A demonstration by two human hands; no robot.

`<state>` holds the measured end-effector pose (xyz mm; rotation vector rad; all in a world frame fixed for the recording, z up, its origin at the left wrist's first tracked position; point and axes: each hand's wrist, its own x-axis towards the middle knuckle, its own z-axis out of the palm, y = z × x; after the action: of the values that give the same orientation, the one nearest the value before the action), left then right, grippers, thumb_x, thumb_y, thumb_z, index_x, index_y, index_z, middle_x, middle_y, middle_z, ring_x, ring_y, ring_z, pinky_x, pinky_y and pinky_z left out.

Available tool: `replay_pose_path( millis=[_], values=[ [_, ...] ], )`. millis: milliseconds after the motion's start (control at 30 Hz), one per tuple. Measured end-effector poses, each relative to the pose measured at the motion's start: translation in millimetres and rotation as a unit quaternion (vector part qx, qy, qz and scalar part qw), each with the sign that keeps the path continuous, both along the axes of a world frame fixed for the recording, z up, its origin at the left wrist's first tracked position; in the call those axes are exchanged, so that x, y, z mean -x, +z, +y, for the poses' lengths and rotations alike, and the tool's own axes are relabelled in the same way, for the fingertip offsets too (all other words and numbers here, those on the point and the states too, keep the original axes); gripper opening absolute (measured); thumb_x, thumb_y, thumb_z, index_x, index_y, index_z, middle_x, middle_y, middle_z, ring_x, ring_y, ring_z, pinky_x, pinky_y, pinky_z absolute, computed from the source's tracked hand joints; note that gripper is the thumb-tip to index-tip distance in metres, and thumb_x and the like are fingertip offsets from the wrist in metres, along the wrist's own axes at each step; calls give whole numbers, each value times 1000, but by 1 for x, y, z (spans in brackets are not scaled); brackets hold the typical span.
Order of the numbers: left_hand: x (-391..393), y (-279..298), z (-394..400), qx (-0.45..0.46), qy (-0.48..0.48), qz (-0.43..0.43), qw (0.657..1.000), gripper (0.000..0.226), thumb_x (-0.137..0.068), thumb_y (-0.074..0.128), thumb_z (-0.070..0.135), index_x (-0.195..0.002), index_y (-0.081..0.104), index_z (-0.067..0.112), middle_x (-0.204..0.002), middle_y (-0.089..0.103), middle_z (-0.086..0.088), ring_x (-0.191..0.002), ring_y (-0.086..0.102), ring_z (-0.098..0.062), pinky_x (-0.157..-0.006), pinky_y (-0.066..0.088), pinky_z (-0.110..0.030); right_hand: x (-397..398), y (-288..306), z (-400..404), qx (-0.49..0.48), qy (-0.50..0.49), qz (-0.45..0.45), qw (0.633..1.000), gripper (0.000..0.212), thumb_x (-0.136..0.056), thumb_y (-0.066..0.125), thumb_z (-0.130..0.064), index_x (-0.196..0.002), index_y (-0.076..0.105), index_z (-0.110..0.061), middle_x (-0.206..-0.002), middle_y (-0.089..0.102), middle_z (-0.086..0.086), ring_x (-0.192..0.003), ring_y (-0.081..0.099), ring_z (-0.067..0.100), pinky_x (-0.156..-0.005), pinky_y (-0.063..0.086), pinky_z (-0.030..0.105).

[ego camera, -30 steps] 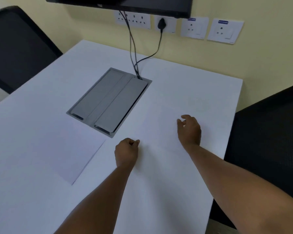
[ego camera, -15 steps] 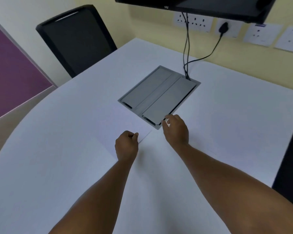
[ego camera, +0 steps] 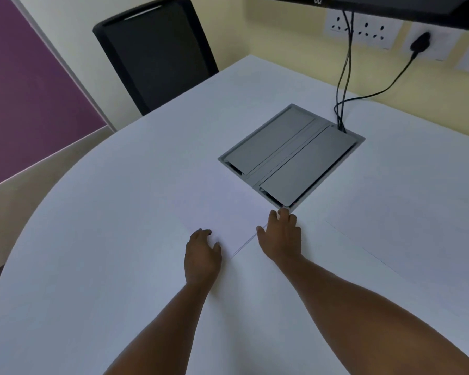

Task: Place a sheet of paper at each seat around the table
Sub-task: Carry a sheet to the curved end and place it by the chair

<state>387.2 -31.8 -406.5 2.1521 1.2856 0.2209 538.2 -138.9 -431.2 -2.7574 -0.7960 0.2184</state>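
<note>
A white sheet of paper (ego camera: 220,204) lies on the white table (ego camera: 92,253), its far corner by the grey cable hatch. My left hand (ego camera: 202,259) rests flat on the sheet's near corner, fingers loosely apart. My right hand (ego camera: 282,236) lies on the table at the sheet's right edge, with the thumb touching that edge and the fingertips at the hatch's near corner. A second white sheet (ego camera: 406,239) lies flat to the right. Neither hand grips anything.
The grey cable hatch (ego camera: 290,155) is set into the table's middle, with black cables (ego camera: 345,77) running up to wall sockets (ego camera: 363,28) under a monitor (ego camera: 390,4). A black chair (ego camera: 157,58) stands at the far left edge. A purple panel (ego camera: 25,90) is left.
The view has swung left, bringing the black chair into sight. My left hand has opened from a fist to lie flat on the sheet. My right hand came left to the sheet's edge.
</note>
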Motion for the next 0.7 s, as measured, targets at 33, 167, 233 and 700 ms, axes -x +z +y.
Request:
replay_pose_path(
  millis=[33, 167, 233, 700],
  values=[
    [0, -2, 1, 2, -6, 5, 1000, 45, -91, 59, 23, -134, 53, 12, -143, 50, -5, -130, 48, -25, -105, 38, -35, -1, -2, 1, 1, -4, -6, 1000, 51, -92, 54, -49, -125, 53, -9, -133, 47, 11, -116, 48, 27, -84, 48, 38],
    [-1, -7, 4, 4, -23, 32, 999, 46, -89, 61, 22, -134, 54, 14, -139, 56, -2, -128, 48, -26, -99, 45, -38, -3, -5, 5, 18, -17, -21, 999, 55, -91, 54, -53, -123, 55, -8, -135, 46, 12, -115, 47, 27, -82, 47, 37],
    [-2, -9, 5, -6, -34, 45, 998, 44, -89, 60, 20, -132, 55, 14, -138, 56, 0, -129, 46, -26, -95, 46, -37, -3, -6, 6, 23, -14, -29, 999, 52, -91, 54, -52, -120, 57, -9, -133, 47, 11, -114, 48, 26, -83, 47, 38],
    [-4, -9, 5, -32, -60, 82, 994, 39, -92, 55, 18, -131, 53, 13, -138, 52, 0, -124, 42, -24, -89, 44, -33, -8, 9, 23, -318, -102, 144, 932, 49, -83, 72, -46, -116, 58, -12, -116, 60, 7, -107, 57, 24, -84, 51, 34]
  ],
)
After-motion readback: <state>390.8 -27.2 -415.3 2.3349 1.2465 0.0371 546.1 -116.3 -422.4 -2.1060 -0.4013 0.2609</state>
